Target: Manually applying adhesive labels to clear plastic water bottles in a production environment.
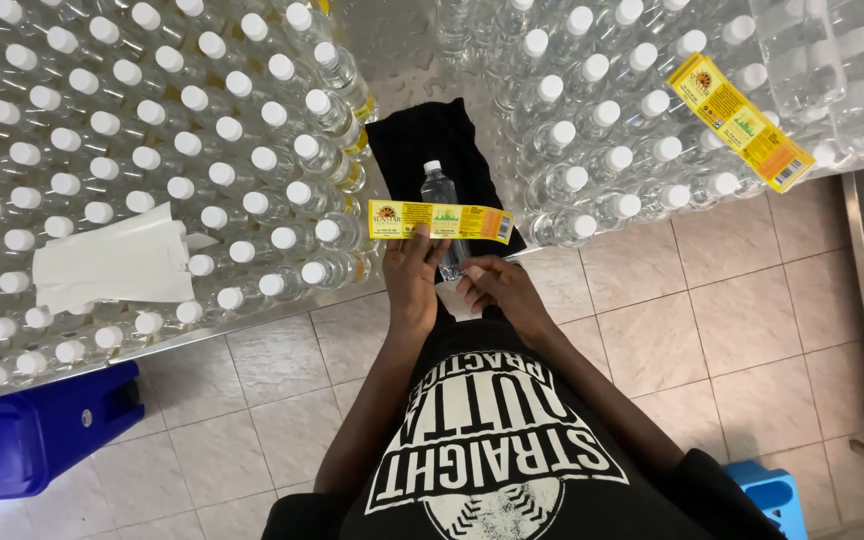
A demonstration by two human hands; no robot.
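Note:
My left hand (414,275) pinches the lower edge of a long yellow label strip (440,221), held flat and level across a clear plastic bottle (441,195) with a white cap. The bottle lies on a black cloth (422,140) on the metal table. My right hand (497,288) is just right of the left, below the strip, its fingers at the bottle's lower end.
Several clear white-capped bottles (152,150) stand packed on the table at left, more bottles (612,110) at right. A stack of yellow labels (740,122) rests on the right group, white backing paper (112,260) on the left. A blue crate (32,430) and blue stool (772,495) stand on the tiled floor.

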